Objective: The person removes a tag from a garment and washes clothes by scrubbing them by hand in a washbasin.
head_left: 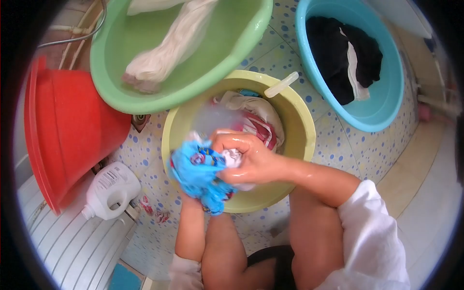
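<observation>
Over a pale yellow basin [306, 130], my two hands work a wet blue garment [195, 169] with a dark multicoloured pattern. My right hand [249, 157] is wet and closed, its thumb and fingers wrapped round a bunched whitish part of the cloth. Most of my left hand [191, 201] is covered by the blue garment bunched over it, so its fingers are hidden. Inside the basin, cloudy water [205, 116] surrounds a red cloth with white stripes [263, 130] and an off-white cloth [256, 104]. A translucent stick-like handle [282, 84] leans across the rim.
Behind stands a green tub [108, 92] of water with a long whitish garment [169, 48]. A blue tub [394, 106] at right holds black clothing [324, 58]. Leftward are a tilted red bucket [77, 121] and a white detergent jug [111, 188] on dotted floor tiles.
</observation>
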Demonstrator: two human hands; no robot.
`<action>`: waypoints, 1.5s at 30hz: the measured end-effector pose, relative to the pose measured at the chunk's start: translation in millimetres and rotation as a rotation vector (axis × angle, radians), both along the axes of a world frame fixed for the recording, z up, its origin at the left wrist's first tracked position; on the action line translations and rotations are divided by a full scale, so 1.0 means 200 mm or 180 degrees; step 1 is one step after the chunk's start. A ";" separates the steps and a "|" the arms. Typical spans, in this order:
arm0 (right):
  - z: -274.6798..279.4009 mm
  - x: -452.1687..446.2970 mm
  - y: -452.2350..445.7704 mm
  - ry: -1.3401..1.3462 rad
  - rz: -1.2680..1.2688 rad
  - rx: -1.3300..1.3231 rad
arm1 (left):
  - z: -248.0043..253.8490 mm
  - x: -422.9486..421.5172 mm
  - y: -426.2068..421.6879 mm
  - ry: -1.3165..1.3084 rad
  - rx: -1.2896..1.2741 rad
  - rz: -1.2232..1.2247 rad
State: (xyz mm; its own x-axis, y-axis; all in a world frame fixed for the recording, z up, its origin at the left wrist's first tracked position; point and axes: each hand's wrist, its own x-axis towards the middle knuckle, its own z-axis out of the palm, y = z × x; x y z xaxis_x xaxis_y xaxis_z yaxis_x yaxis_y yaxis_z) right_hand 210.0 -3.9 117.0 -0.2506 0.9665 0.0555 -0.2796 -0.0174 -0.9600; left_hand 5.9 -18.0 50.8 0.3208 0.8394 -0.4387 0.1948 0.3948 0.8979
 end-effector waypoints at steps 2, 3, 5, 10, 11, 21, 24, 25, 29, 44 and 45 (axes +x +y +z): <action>-0.07 -0.11 -0.02 -0.0395 -0.0431 0.0180 | 0.21 0.11 0.04 -0.1649 -0.1035 0.1088; -0.10 -0.16 -0.03 -0.0796 -0.0845 0.0359 | 0.26 0.16 0.04 -0.2472 -0.1552 0.1642; -0.08 -0.21 -0.06 -0.1192 -0.0771 0.0344 | 0.16 0.17 -0.05 -0.1889 -0.1394 0.1791; -0.11 -0.29 -0.06 0.0247 -0.0964 -0.1455 | 0.15 0.15 -0.09 -0.0280 -0.0537 0.2097; -0.10 -0.29 -0.05 0.1155 -0.0955 -0.1967 | 0.16 0.13 -0.07 -0.0020 -0.0220 0.1691; 0.30 0.02 0.65 0.1227 -0.2144 -0.0377 | 0.61 0.18 0.55 -0.0260 0.1995 0.1468; 0.20 0.17 0.86 0.0685 -0.1695 -0.0419 | 0.50 0.11 0.51 -0.0269 0.1573 0.1748; 0.18 0.21 0.87 0.0683 -0.1680 -0.0442 | 0.46 0.10 0.48 -0.0512 0.1167 0.1871; -0.05 0.28 0.76 -0.1750 -0.2233 -0.0159 | 0.36 0.14 0.39 -0.0085 0.0875 0.1684; -0.57 0.10 0.01 -0.3158 -0.0433 -0.1108 | -0.21 0.18 -0.02 -0.1030 -0.1760 0.1469; -0.56 0.01 -0.09 -0.3031 -0.0410 -0.0696 | -0.23 0.19 0.00 -0.1493 -0.2066 0.1873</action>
State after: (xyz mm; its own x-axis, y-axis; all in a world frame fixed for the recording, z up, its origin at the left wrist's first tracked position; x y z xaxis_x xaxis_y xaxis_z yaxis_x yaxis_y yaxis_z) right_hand 211.1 -22.1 5.2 0.0101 0.9545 -0.2981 0.5965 -0.2450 -0.7643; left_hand 44.8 -18.9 5.1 0.1889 0.5628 -0.8047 -0.5094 0.7567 0.4097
